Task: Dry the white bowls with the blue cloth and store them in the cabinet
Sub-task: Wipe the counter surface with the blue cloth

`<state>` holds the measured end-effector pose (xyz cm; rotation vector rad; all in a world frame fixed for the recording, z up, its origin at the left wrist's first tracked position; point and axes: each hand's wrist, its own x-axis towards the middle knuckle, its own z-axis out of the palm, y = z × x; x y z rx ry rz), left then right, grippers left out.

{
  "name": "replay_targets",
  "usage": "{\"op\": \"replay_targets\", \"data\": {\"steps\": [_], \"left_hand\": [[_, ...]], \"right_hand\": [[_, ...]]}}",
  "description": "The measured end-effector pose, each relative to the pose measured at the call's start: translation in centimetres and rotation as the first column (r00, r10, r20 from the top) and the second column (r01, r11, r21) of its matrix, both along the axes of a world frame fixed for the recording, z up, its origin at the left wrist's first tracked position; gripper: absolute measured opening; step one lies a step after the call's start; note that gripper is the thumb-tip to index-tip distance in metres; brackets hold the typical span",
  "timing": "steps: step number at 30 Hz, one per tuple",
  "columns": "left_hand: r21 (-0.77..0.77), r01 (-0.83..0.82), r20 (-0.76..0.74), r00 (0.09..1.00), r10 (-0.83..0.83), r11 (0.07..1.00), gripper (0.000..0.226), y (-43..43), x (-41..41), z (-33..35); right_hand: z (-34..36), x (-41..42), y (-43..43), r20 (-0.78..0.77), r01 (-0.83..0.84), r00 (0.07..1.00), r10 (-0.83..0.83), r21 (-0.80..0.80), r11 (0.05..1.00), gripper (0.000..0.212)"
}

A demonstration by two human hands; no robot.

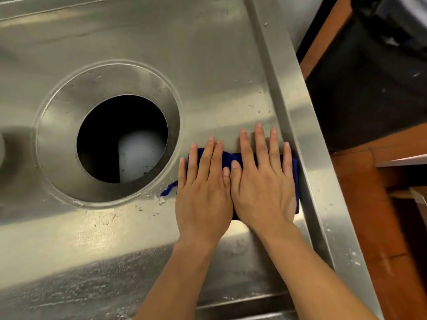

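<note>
The blue cloth point(228, 159) lies folded flat on the steel counter point(161, 42), close to its raised right edge. My left hand point(204, 192) and my right hand point(262, 181) rest side by side on top of it, palms down and fingers spread, covering most of it. A small corner of the cloth sticks out at the left. Neither hand grips anything. No clear white bowl shows; only a sliver of a pale rounded thing point(1, 148) appears at the far left edge.
A large round hole point(122, 138) in the counter opens left of my hands, with a pale bin bag visible deep inside. Water drops dot the steel near the hole. Beyond the counter's right edge are a reddish tiled floor point(369, 215) and a black bin bag point(381, 42).
</note>
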<state>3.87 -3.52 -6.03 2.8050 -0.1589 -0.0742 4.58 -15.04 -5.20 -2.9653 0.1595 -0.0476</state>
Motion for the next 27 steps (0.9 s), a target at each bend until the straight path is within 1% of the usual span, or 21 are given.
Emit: {"op": "replay_targets", "data": {"steps": [5, 9, 14, 19, 27], "left_hand": [[0.025, -0.001, 0.067, 0.998, -0.001, 1.0, 0.056, -0.5, 5.8, -0.2], [0.065, 0.004, 0.068, 0.998, -0.009, 0.998, 0.057, -0.6, 10.7, -0.3], [0.096, 0.036, 0.05, 0.998, -0.041, 0.995, 0.062, -0.3, 17.9, -0.2], [0.071, 0.037, 0.041, 0.998, -0.04, 0.997, 0.063, -0.1, 23.8, -0.2], [0.003, -0.032, 0.083, 0.996, 0.032, 0.999, 0.06, 0.0, 31.7, -0.4]], "right_hand": [[-0.4, 6.0, -0.5, 0.029, -0.03, 0.999, 0.031, -0.028, 0.999, 0.062], [-0.4, 10.9, -0.5, 0.043, -0.035, 0.998, 0.036, -0.027, 0.999, 0.062], [-0.3, 17.9, -0.2, 0.02, -0.027, 0.999, 0.028, -0.026, 0.999, 0.064], [-0.2, 23.6, 0.0, -0.013, -0.031, 0.999, 0.03, -0.022, 0.999, 0.066], [-0.1, 32.2, 0.0, -0.027, -0.088, 0.996, 0.087, -0.036, 0.995, 0.067]]}}
